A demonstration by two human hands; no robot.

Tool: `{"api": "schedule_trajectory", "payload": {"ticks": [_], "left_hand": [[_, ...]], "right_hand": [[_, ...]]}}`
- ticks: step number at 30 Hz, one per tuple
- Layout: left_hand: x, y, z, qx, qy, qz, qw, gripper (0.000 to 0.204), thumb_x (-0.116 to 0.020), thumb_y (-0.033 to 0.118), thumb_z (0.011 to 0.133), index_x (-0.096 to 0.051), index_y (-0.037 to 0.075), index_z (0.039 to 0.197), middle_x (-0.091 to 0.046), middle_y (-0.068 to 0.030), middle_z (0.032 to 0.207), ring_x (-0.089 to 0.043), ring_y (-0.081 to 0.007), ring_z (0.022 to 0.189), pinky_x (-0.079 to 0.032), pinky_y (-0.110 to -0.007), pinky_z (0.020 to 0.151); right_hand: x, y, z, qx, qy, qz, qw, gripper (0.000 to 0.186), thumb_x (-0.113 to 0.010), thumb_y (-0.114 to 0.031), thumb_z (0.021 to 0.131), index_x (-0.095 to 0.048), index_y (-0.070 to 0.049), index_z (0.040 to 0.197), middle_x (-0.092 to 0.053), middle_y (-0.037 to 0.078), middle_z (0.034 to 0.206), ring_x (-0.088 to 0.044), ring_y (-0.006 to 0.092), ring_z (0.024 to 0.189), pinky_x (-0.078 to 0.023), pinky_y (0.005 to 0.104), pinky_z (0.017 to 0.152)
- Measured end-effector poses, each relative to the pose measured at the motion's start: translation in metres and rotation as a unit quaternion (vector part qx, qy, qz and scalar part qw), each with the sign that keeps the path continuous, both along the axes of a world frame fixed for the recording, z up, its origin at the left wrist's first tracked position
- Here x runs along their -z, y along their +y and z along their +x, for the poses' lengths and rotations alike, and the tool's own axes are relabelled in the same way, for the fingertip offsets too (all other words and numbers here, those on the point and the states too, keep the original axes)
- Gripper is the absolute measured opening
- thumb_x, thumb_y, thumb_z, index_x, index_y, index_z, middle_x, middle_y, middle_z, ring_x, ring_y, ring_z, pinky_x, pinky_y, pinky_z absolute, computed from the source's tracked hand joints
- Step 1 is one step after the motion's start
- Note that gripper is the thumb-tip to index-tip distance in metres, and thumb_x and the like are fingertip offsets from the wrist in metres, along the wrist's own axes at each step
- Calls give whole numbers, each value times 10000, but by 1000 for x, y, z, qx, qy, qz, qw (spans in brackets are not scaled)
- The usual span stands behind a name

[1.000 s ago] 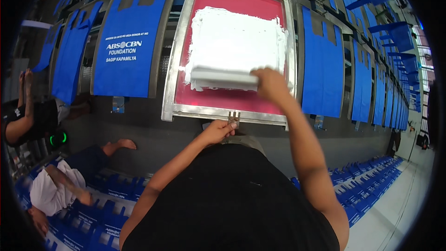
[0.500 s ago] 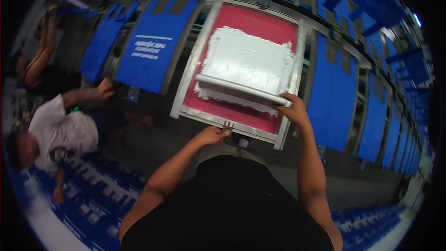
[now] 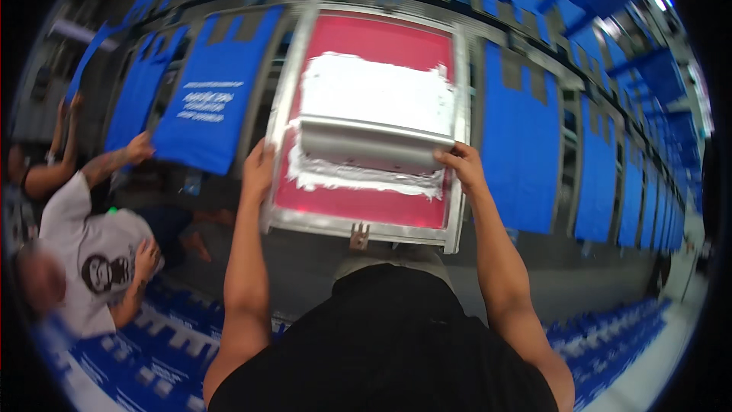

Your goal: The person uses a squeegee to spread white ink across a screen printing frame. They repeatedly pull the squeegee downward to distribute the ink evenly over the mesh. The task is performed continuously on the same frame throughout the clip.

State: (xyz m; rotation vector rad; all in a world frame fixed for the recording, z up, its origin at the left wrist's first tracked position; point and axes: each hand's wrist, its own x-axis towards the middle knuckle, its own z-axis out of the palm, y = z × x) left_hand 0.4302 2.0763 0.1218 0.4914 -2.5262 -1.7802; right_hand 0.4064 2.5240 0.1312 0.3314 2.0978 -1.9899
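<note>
A screen printing frame (image 3: 270, 210) with red mesh (image 3: 381, 34) is in front of me, a broad patch of white paste (image 3: 376, 91) on the mesh. A long metal squeegee (image 3: 358, 140) lies across the lower part of the paste. My right hand (image 3: 461, 164) is closed on the squeegee's right end, beside the frame's rail. My left hand (image 3: 261, 170) holds the left side rail of the frame with curled fingers. A metal clip (image 3: 360, 236) sits at the middle of the frame's near edge, below both hands.
Blue cut fabric pieces (image 3: 515, 159) lie on grey boards along both sides and beyond, some lifted at upper right. A person in a white shirt (image 3: 78, 214) and another in dark clothing (image 3: 38, 179) are at the left. More blue pieces (image 3: 610, 351) run along a lower row behind me.
My left hand has left the clip and moved up-left onto the frame's side. The squeegee and my right hand are still low on the paste. The person in white has risen higher in view.
</note>
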Motion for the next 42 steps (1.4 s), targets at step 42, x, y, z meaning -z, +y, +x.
{"api": "schedule_trajectory", "payload": {"ticks": [42], "left_hand": [[70,-2,-17,1,-31,142,989,476,-563,310,977,-520,-10,1327,-637,-109,1186,-578,-146,1051,-449,-274,908]], "right_hand": [[26,10,15,8,-2,87,996,355,-813,-169,706,-708,7,996,-657,31,827,-571,108,781,-441,248,759]]}}
